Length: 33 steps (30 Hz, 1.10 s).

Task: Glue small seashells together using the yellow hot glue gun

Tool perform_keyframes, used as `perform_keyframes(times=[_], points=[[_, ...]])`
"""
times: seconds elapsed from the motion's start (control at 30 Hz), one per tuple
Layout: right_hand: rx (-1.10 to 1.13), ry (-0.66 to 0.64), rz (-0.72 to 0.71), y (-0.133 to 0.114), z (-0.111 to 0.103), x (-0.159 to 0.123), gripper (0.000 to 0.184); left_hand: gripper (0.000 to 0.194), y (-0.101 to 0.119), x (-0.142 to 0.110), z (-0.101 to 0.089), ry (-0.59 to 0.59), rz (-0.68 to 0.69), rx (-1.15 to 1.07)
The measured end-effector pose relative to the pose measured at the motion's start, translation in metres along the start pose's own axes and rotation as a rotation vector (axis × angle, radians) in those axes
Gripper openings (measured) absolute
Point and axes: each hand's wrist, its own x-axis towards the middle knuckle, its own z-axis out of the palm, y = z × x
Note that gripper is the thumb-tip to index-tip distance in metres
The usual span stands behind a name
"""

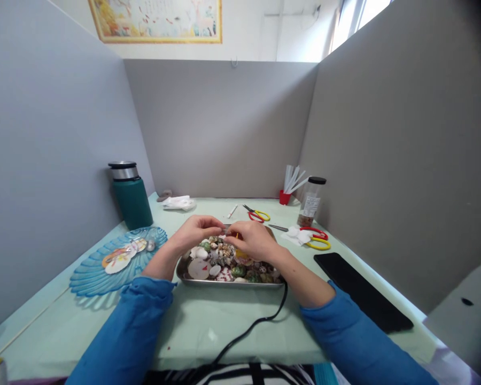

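A metal tray full of mixed seashells stands in front of me. Over its far part, my left hand is closed, thumb and fingers pinched together at the tips. Close beside it, my right hand is bent inward with its fingers closed too. The fingertips nearly meet; whatever lies between them is too small or hidden to name. Below my right hand a yellow-orange thing shows in part among the shells. A flat pale shell lies at the tray's near left.
Left stand a blue shell-shaped plate with decorated shells and a green bottle. Right are scissors, a jar, a red cup of white sticks and a black slab. A black cord runs from the tray towards me.
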Motion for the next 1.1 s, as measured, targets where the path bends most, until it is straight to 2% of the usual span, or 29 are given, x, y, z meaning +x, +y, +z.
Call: perform_keyframes(times=[0.17, 0.4, 0.47, 0.6, 0.77, 1.0, 1.1], points=[[0.072, -0.004, 0.068, 0.0023, 0.0007, 0.0015, 0.022, 0.024, 0.0007, -0.0006, 0.0008, 0.040, -0.048, -0.049], [0.537, -0.143, 0.154, 0.0035, -0.0038, 0.0028, 0.020, 0.017, 0.0036, -0.0013, 0.0007, 0.083, 0.032, -0.023], [0.524, -0.094, 0.156, 0.0053, -0.0024, 0.0033, 0.017, 0.016, 0.0052, -0.0017, 0.0011, 0.107, 0.042, -0.006], [0.346, 0.048, 0.092, 0.0085, -0.0002, 0.0048, 0.014, 0.017, 0.0082, -0.0029, 0.0024, 0.140, 0.063, 0.005], [0.307, 0.045, 0.071, 0.0062, -0.0026, 0.0046, 0.018, 0.020, 0.0087, -0.0025, 0.0049, 0.155, 0.077, 0.004], [0.764, -0.051, 0.185, 0.0019, -0.0040, 0.0040, 0.025, 0.017, 0.0053, -0.0008, 0.0054, 0.164, 0.081, -0.044], [0.798, -0.060, 0.214, 0.0027, -0.0070, 0.0036, 0.027, 0.020, 0.0042, -0.0006, 0.0035, 0.221, 0.062, -0.162]])
